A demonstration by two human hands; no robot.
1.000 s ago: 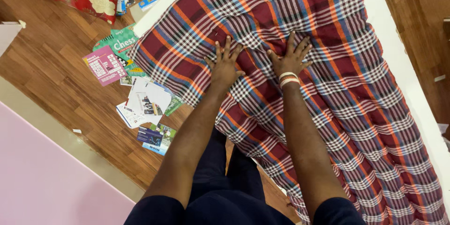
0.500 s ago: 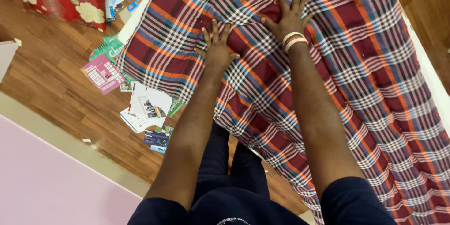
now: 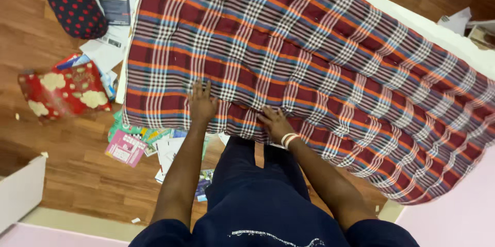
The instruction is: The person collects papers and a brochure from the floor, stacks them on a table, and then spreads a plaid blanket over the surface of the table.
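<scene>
Nearest to us, our left hand (image 3: pixel 201 104) lies flat and open on the checked cloth (image 3: pixel 309 66), fingers spread, pressing down and gripping nothing. Our right hand (image 3: pixel 275 122), with pale bands at the wrist, rests just to the right of it on the near edge of the cloth; the fingers look partly bent over the hem, but we cannot tell for sure whether they pinch it or only press.

The cloth spreads away from both hands over a white mattress (image 3: pixel 454 41), and its near edge hangs a little over the side. We judge it to be thin, soft and light: it will wrinkle and slide easily on the mattress, so it is best taken at the hem or at a corner.

To the left of our left hand, on the wooden floor (image 3: pixel 51 164), lie scattered booklets and papers (image 3: pixel 129 146), a red flowered cushion (image 3: pixel 64 90) and, farther away, a dark dotted bolster (image 3: pixel 75 2).

The cloth's far edge runs beyond the top of the view, and our legs hide the floor below the hands.
</scene>
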